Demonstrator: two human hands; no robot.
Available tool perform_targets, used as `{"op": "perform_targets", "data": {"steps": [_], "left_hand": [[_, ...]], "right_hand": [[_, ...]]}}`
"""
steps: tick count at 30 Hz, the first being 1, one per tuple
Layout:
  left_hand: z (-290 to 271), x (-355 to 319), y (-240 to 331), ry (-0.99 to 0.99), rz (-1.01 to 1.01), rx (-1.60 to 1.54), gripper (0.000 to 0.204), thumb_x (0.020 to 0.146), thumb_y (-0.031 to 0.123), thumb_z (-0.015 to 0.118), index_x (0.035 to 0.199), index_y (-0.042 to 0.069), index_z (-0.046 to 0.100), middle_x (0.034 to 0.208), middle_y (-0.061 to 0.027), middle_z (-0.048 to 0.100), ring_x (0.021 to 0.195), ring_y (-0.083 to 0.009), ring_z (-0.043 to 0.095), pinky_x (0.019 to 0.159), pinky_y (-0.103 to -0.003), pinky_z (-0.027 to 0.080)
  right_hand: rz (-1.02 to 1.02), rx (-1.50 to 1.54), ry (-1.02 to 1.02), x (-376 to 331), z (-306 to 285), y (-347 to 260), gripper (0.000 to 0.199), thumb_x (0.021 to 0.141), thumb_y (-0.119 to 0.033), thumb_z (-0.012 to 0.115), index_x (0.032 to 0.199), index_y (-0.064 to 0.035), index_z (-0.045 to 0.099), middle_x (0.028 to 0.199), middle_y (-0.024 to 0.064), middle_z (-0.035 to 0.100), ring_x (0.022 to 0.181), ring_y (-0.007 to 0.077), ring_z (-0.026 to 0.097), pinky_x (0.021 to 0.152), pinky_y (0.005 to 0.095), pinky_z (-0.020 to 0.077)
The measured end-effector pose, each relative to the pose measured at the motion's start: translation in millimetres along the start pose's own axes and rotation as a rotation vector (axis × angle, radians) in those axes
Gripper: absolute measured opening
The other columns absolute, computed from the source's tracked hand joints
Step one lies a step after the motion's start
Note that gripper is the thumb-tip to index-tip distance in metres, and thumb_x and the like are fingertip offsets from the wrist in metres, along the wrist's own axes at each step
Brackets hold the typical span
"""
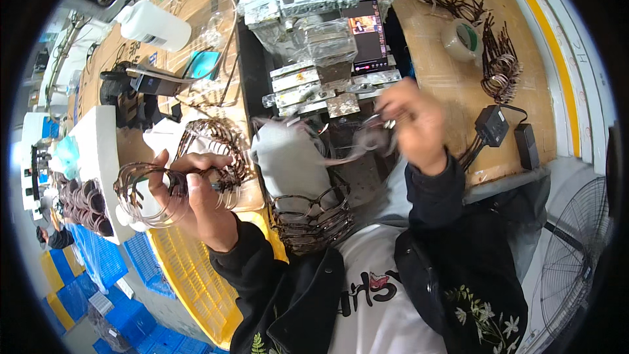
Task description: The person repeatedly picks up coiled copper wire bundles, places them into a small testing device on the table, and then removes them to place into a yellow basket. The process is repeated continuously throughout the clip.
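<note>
1. A stack of frames (313, 221) rests in my lap, against my chest.
2. My left hand (196, 203) is closed round a bundle of frames (171, 182) above the yellow crate (190, 275).
3. My right hand (416, 124) is blurred at the machine (327, 85); it seems to pinch one frame (367, 137), but I cannot tell.
4. I judge I'm feeding frames singly; next needs a steady seating.

A scuffed brown wooden workbench (452, 85) is seen ahead. Blue plastic crates (124, 314) are stacked on the floor at left, and a wire-caged floor fan (576, 255) is set at right.
</note>
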State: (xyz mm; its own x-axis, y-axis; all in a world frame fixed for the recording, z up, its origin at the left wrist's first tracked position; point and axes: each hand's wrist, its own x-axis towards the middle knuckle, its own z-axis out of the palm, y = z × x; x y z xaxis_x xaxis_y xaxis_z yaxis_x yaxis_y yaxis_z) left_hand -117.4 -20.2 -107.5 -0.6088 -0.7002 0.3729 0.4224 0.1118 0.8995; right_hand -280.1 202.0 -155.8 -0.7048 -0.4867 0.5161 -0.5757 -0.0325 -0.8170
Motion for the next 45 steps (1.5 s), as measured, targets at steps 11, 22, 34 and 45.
{"op": "perform_targets", "data": {"steps": [11, 22, 34, 45], "left_hand": [[6, -14, -6, -0.028, -0.123, 0.198, 0.048, 0.085, 0.006, 0.049, 0.13, -0.001, 0.032, 0.086, -0.0146, 0.058, 0.077, -0.025, 0.061, 0.075, -0.035, 0.046], [13, -3, -9, -0.053, -0.283, -0.145, 0.063, 0.093, 0.048, 0.043, 0.129, -0.003, 0.036, 0.081, -0.0159, 0.06, 0.067, -0.0238, 0.06, 0.062, -0.036, 0.052], [50, -15, -2, -0.284, 0.015, -0.033, 0.073, 0.077, -0.006, 0.066, 0.135, 0.006, 0.023, 0.094, -0.0155, 0.06, 0.09, -0.0217, 0.06, 0.082, -0.035, 0.048], [0, -6, 3, 0.098, 0.001, 0.01, 0.046, 0.085, 0.0, 0.05, 0.128, 0.0, 0.036, 0.083, -0.0111, 0.057, 0.073, -0.0267, 0.062, 0.074, -0.041, 0.052]], "right_hand": [[0.002, 0.3, 0.406, 78, 32, 85, 0.016, 0.095, -0.014, 0.05, 0.099, 0.0003, 0.056, 0.084, 0.0005, 0.059, 0.077, 0.0073, 0.054, 0.069, 0.0211, 0.0441], [-0.115, 0.025, 0.469, 59, 33, 52, 0.019, 0.095, -0.013, 0.046, 0.099, 0.0023, 0.057, 0.08, 0.0046, 0.059, 0.067, 0.0071, 0.048, 0.059, 0.0224, 0.0398], [-0.025, -0.019, -0.082, -5, 59, -45, 0.027, 0.078, -0.012, 0.068, 0.101, -0.0006, 0.06, 0.096, 0.0135, 0.06, 0.081, 0.0292, 0.063, 0.067, 0.0324, 0.0502], [-0.004, -0.005, -0.206, -19, 14, -16, 0.012, 0.077, -0.003, 0.062, 0.088, -0.006, 0.064, 0.073, 0.0057, 0.062, 0.064, 0.0163, 0.061, 0.055, 0.0284, 0.0469]]}}
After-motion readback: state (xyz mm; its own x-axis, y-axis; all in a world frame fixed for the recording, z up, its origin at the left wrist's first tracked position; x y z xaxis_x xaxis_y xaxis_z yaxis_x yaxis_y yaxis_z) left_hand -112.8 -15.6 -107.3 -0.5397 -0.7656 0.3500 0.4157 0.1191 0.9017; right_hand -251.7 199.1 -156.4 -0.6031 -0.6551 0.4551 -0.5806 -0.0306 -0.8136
